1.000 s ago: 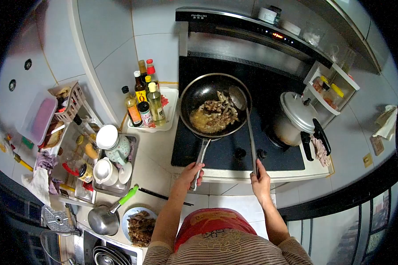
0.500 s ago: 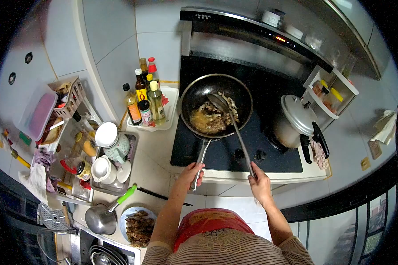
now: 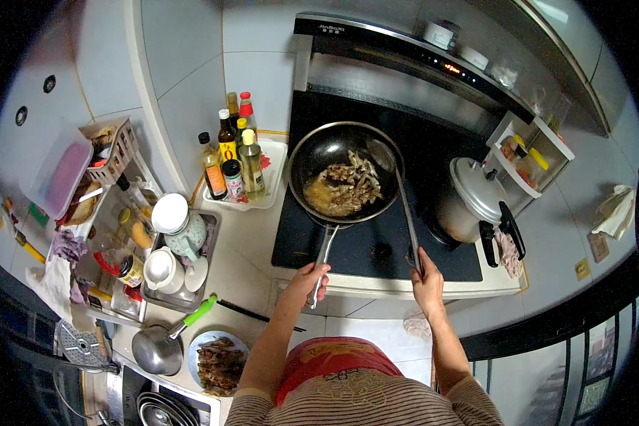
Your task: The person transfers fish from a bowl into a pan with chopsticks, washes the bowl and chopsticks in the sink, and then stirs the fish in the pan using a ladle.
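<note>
A dark wok sits on the black cooktop, and my left hand is closed around its metal handle. Browned pieces of food lie inside, with yellowish liquid at the lower left. My right hand grips the long metal handle of a spatula. The spatula's head rests near the wok's right inner wall, apart from most of the food, and is hard to make out against the dark surface.
Right of the wok stands a pressure cooker. Several sauce bottles fill a white tray at left. Nearer me are a saucepan with a green handle, a plate of browned food, black chopsticks and stacked bowls.
The spatula has moved right, from the middle of the food to the wok's right side. My right hand has shifted slightly right. My left hand keeps hold of the wok handle.
</note>
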Available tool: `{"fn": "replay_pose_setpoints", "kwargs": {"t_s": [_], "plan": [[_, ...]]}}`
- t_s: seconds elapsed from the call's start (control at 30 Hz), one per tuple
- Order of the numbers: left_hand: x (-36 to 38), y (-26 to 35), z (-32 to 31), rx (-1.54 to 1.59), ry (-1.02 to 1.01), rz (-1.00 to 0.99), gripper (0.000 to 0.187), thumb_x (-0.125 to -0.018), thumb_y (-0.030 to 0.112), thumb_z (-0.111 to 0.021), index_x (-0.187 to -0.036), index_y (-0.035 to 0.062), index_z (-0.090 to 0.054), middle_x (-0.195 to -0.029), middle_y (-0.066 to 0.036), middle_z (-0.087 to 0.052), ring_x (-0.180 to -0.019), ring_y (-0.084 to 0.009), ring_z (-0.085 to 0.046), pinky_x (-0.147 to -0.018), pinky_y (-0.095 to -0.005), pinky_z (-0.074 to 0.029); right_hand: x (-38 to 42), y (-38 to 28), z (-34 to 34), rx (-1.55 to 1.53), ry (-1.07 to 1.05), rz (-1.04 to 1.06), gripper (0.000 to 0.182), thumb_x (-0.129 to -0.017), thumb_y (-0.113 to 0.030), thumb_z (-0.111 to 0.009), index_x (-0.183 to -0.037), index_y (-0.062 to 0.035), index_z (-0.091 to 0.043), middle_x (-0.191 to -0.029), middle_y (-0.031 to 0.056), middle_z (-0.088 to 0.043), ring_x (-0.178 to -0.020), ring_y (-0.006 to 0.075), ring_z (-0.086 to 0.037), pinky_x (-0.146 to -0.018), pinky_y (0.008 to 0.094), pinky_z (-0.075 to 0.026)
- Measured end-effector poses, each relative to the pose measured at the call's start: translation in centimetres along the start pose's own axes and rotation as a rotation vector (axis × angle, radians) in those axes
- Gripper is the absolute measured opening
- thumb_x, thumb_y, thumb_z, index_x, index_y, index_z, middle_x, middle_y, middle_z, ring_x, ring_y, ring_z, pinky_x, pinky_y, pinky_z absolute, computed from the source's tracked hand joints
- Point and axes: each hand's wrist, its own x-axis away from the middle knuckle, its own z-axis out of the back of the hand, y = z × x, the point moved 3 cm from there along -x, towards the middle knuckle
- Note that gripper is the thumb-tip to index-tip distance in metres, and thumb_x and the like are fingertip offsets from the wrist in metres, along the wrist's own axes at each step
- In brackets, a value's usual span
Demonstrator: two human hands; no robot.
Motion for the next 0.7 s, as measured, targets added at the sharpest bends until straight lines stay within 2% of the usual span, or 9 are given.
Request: {"fn": "replay_pose_setpoints", "kwargs": {"t_s": [0.43, 0.53, 0.63, 0.7], "plan": [[-0.1, -0.2, -0.6, 0.048, -0.052, 0.028, 0.014, -0.086, 0.02, -0.059, -0.091, 0.0107, -0.049, -0.061, 0.0, -0.051, -0.041, -0.0081, -0.044, -0.034, -0.0243, -0.036, 0.7, 0.2, 0.2, -0.025, -0.009, -0.062, 0.052, -0.075, 0.004, -0.056, -0.126, 0.0005, -0.045, -0.114, 0.0232, -0.056, -0.102, 0.0303, -0.058, -0.086, 0.0325, -0.045], [-0.2, -0.4, -0.7, 0.058, -0.086, -0.001, 0.015, -0.085, 0.02, -0.06, -0.09, 0.0111, -0.05, -0.062, 0.0, -0.051, -0.042, -0.008, -0.045, -0.035, -0.0241, -0.037, 0.8, 1.0, -0.7, -0.024, -0.002, -0.057, 0.057, -0.075, 0.004, -0.054, -0.13, -0.0004, -0.04, -0.114, 0.0228, -0.056, -0.103, 0.0302, -0.058, -0.086, 0.0316, -0.045], [0.0, -0.4, -0.8, 0.058, -0.097, -0.024, 0.015, -0.085, 0.02, -0.061, -0.09, 0.0109, -0.05, -0.063, 0.0, -0.051, -0.043, -0.0085, -0.047, -0.036, -0.0241, -0.039, 1.0, 0.5, -1.2, -0.08, -0.098, -0.204, 0.062, -0.075, 0.006, -0.052, -0.133, -0.0004, -0.033, -0.116, 0.0222, -0.055, -0.105, 0.0275, -0.056, -0.088, 0.0287, -0.043], [-0.3, -0.8, -0.5, 0.068, -0.098, -0.025, 0.016, -0.085, 0.02, -0.061, -0.09, 0.0106, -0.049, -0.063, 0.0, -0.051, -0.044, -0.0091, -0.048, -0.037, -0.0244, -0.04, 1.1, 2.5, -3.2, -0.104, -0.094, -0.119, 0.062, -0.076, 0.006, -0.05, -0.134, -0.0001, -0.031, -0.117, 0.021, -0.055, -0.104, 0.0255, -0.056, -0.088, 0.0272, -0.041]]}}
